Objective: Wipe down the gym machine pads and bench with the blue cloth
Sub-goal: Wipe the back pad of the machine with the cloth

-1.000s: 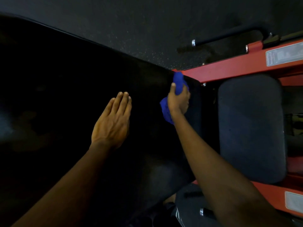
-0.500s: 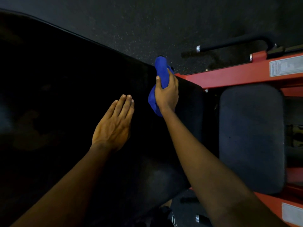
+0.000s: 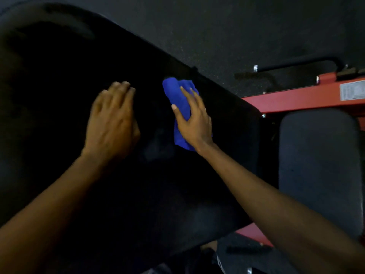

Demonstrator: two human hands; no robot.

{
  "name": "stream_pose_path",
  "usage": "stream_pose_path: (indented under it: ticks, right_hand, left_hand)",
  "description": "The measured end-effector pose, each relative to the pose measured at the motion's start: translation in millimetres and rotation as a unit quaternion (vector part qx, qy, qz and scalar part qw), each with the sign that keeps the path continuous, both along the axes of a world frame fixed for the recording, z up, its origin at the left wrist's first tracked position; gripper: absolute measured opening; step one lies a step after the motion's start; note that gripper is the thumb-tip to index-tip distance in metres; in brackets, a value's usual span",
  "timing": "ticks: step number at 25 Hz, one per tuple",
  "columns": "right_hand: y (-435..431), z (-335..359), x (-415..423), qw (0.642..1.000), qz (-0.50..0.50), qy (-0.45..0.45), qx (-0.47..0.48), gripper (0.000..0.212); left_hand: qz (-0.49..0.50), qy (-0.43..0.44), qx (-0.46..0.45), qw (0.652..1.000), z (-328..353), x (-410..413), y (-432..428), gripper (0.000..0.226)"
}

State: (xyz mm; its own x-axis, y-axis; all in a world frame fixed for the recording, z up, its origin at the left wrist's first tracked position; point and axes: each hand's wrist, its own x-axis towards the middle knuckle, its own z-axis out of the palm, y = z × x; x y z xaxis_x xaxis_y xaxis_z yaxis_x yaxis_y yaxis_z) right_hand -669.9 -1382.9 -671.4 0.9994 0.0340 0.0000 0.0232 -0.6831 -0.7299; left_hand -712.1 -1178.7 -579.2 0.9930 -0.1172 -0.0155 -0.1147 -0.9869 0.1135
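Observation:
A large black pad (image 3: 59, 95) fills most of the head view, slanting from upper left to lower right. The bunched blue cloth (image 3: 173, 91) lies on the pad near its far edge. My right hand (image 3: 195, 121) holds the cloth against the pad, thumb on its left side and fingers lying over its right side. My left hand (image 3: 112, 123), blurred, rests palm down on the pad just left of the cloth and holds nothing. A smaller grey seat pad (image 3: 318, 171) sits to the right.
The machine's red frame (image 3: 296, 99) runs behind and under the grey seat pad, with a white label at the right edge. A black handle bar (image 3: 296, 63) sticks out above it. Dark speckled floor (image 3: 217, 26) lies beyond the pad.
My right hand has drawn the cloth back from the pad's far edge onto its surface, leftward and toward me. My left hand stays on the pad and now looks blurred.

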Motion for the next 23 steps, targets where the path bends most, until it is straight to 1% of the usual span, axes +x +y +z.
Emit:
stream_pose_path:
  ticks: [1,3,4,5,6,8,9,11,12,13,14,15,17,19,20,21,22,23]
  right_hand:
    - [8.5,0.3,12.1,1.0,-0.02,-0.005,0.002,0.056]
    - [26.6,4.6,41.8,0.995,-0.092,0.023,0.022,0.056]
    - [35.8,10.3,52.5,0.991,-0.122,0.037,0.034,0.056]
    - [45.7,16.3,53.2,0.99,-0.129,0.035,0.034,0.056]
    - [57.8,22.5,41.5,0.994,-0.106,0.016,0.032,0.056]
    - [77.4,36.8,-15.3,0.998,0.017,-0.058,0.026,0.056]
    - [82.3,43.6,-51.6,0.993,0.088,-0.081,0.021,0.056]
    - [78.6,47.2,-108.0,0.972,0.215,-0.093,0.005,0.057]
    - [73.3,43.5,-113.3,0.965,0.245,-0.097,-0.005,0.057]
    - [68.4,40.9,-103.4,0.964,0.247,-0.095,-0.008,0.057]
    - [67.7,39.1,-84.7,0.971,0.224,-0.086,-0.01,0.057]
    - [70.7,37.5,-61.9,0.981,0.179,-0.072,-0.003,0.057]
    - [85.1,41.9,-8.6,0.997,0.057,-0.047,0.017,0.055]
    - [96.6,46.5,43.6,0.998,-0.061,-0.008,0.033,0.054]
    - [101.5,52.1,58.7,0.994,-0.106,0.011,0.026,0.054]
    - [107.7,56.0,62.5,0.992,-0.125,0.023,0.019,0.055]
    - [114.9,60.7,53.4,0.993,-0.115,0.02,0.018,0.056]
    - [119.9,67.2,33.0,0.997,-0.074,0.001,0.02,0.057]
  left_hand:
    - [0.013,-0.001,0.013,1.0,9.9,-2.4,18.4,0.066]
    - [0.017,-0.007,0.018,1.0,23.3,-2.7,44.0,0.066]
    - [0.016,-0.011,0.0,1.0,25.9,1.2,51.8,0.063]
    - [0.019,-0.017,-0.03,0.999,26.9,5.8,57.6,0.059]
    - [0.025,-0.025,-0.062,0.997,27.4,8.4,63.4,0.055]
    - [0.04,-0.041,-0.11,0.992,27.9,10.0,68.9,0.052]
    - [0.046,-0.046,-0.124,0.99,27.1,8.6,69.9,0.052]
    - [0.049,-0.054,-0.144,0.987,23.7,7.4,69.8,0.051]
    - [0.048,-0.055,-0.153,0.986,22.1,7.4,69.2,0.05]
    - [0.047,-0.055,-0.164,0.984,21.6,7.1,68.5,0.05]
    - [0.048,-0.058,-0.177,0.981,22.3,7.0,68.8,0.05]
    - [0.049,-0.062,-0.187,0.979,23.1,6.5,69.3,0.049]
    - [0.05,-0.063,-0.181,0.98,23.4,4.0,69.9,0.047]
    - [0.046,-0.062,-0.161,0.984,24.2,2.3,65.7,0.046]
    - [0.046,-0.065,-0.152,0.985,24.3,2.5,62.8,0.045]
    - [0.048,-0.068,-0.145,0.986,24.1,2.8,60.9,0.044]
    - [0.05,-0.071,-0.141,0.986,24.0,2.7,60.6,0.043]
    - [0.049,-0.073,-0.143,0.986,24.4,2.6,60.7,0.043]
